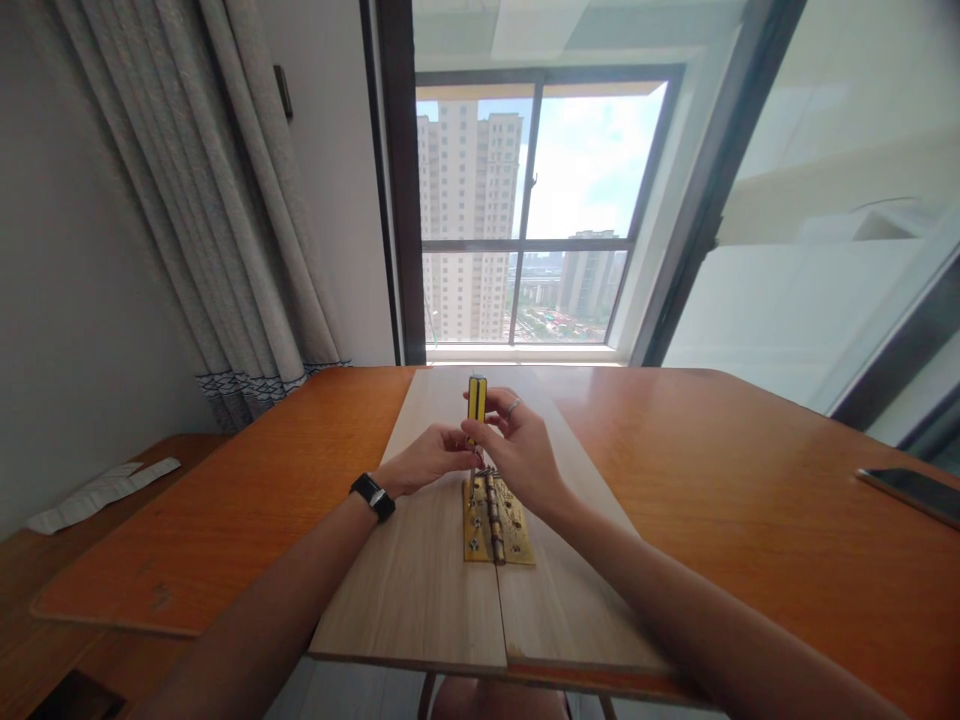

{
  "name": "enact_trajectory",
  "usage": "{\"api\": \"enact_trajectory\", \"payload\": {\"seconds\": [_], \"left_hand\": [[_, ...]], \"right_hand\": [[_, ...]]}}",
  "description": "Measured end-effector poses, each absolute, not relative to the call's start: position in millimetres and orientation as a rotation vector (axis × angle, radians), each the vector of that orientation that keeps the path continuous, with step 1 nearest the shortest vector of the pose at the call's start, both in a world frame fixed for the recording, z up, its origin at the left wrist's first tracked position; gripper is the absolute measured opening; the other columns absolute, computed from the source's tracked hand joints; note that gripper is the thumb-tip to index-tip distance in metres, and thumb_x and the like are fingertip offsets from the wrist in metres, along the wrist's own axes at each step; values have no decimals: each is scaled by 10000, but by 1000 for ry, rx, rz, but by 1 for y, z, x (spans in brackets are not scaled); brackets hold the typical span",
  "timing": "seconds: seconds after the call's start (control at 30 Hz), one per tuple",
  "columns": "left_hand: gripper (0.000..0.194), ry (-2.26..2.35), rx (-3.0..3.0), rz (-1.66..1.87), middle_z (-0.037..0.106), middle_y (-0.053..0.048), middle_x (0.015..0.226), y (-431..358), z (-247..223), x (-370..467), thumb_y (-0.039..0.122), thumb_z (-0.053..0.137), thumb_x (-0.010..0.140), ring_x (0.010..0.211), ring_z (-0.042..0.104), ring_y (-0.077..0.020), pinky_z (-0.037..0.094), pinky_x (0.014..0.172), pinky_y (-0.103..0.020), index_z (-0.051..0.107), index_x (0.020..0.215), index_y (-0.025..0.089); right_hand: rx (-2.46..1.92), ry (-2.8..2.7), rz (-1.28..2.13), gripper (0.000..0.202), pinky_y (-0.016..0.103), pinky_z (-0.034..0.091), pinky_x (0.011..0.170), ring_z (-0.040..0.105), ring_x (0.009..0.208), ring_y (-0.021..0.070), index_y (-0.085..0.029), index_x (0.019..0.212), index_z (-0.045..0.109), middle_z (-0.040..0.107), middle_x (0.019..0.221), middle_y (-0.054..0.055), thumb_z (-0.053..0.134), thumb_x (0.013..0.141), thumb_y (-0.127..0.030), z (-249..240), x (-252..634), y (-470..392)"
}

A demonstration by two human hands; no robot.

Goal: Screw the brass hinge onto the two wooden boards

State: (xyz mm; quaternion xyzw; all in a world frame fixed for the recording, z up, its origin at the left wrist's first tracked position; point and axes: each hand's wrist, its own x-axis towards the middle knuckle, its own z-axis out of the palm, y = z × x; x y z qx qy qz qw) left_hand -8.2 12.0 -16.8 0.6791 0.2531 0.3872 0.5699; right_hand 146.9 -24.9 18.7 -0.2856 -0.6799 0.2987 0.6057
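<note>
A screwdriver (477, 398) with a yellow and black handle stands nearly upright, its shaft pointing down at the hinge. My right hand (521, 445), a ring on one finger, grips the handle. Close below it, the fingers of my left hand (431, 458) are pinched together at the screwdriver's shaft; the exact contact is partly hidden. Under both hands lies an open brass hinge (480, 550), its knuckle along the seam between two pale wooden boards (420, 610). Several screws show in the near part of its left leaf. My hands cover part of its far end.
The boards rest on an orange-brown wooden table (712, 480). A dark phone (911, 492) lies at the right edge. White paper strips (105, 495) lie on a lower surface at left. Beyond the table are a grey curtain (225, 200) and a window (525, 240).
</note>
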Motion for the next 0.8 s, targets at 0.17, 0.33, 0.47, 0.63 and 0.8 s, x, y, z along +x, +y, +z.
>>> {"api": "enact_trajectory", "payload": {"seconds": [0.17,0.33,0.47,0.63,0.8], "left_hand": [[344,588,1613,891,680,-26,821,10,-15,-9,397,839,675,766,582,-142,431,774,-290,705,824,118],[344,590,1584,881,659,-15,807,12,-18,-10,363,855,653,762,577,-138,430,760,-287,681,823,119],[371,575,1536,889,649,-8,798,12,-20,-9,326,878,616,761,582,-138,439,756,-291,654,835,128],[474,548,1527,957,632,13,802,10,-16,-7,300,890,595,774,587,-140,454,767,-303,644,975,159],[372,591,1610,887,666,-44,891,10,-14,-7,333,848,665,903,601,-185,442,864,-335,685,933,133]], "right_hand": [[-660,-1506,778,198,349,510,797,627,840,193,-177,897,718,667,882,47,752,739,-292,21,148,-25],[-613,-1540,920,210,350,525,788,653,862,202,-180,915,747,705,888,45,735,761,-322,24,148,-29],[-533,-1567,1107,277,322,538,673,661,765,181,-177,967,733,719,846,41,732,770,-370,28,151,-31],[-482,-1513,1215,335,296,547,633,681,743,167,-186,1052,685,729,881,47,706,796,-401,29,147,-33],[-590,-1487,1019,291,336,549,775,670,823,172,-195,1028,674,714,1003,59,725,779,-337,22,144,-33]]}}
